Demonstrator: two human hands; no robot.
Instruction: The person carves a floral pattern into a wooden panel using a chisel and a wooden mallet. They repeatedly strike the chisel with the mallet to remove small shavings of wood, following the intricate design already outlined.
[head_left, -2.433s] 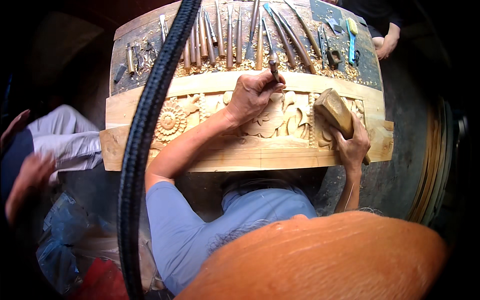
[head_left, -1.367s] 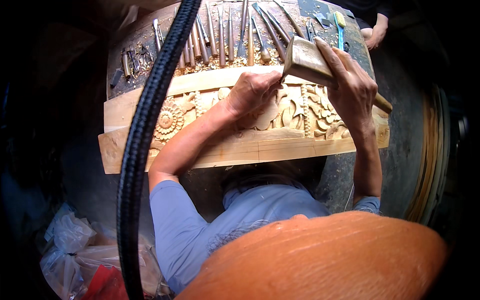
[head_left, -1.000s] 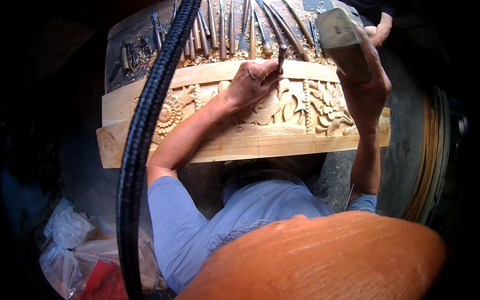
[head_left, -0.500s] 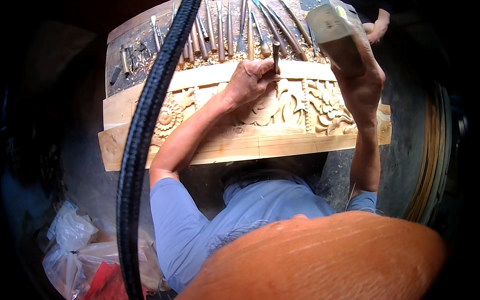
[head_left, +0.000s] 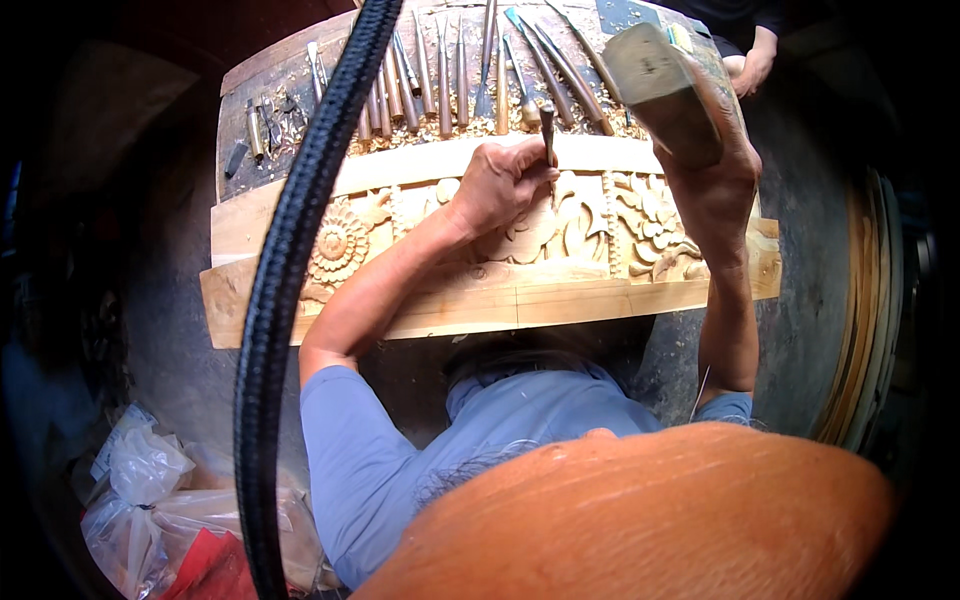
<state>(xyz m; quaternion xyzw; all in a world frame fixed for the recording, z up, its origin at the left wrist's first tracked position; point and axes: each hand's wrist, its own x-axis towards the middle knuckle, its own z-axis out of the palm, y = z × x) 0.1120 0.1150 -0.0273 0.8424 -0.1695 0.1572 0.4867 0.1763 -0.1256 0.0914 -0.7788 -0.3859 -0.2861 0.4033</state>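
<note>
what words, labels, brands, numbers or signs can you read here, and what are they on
No readable text anywhere.
Carved wooden panel: flowers, leaves and thin lines, no lettering I can make out.
Mallet: no legible marking.
Row of carving tools: any marks are too small to read.
Plastic bag: any print is too blurred to tell.

Panel (head_left: 575, 302) was pale matt wood, near edge smooth. Mallet (head_left: 652, 75) looked dull, worn wood. Far chisels (head_left: 446, 112) had smooth wood handles, metal blades. Near-left bag (head_left: 150, 468) was glossy plastic; shirt (head_left: 535, 408), matt cloth.
</note>
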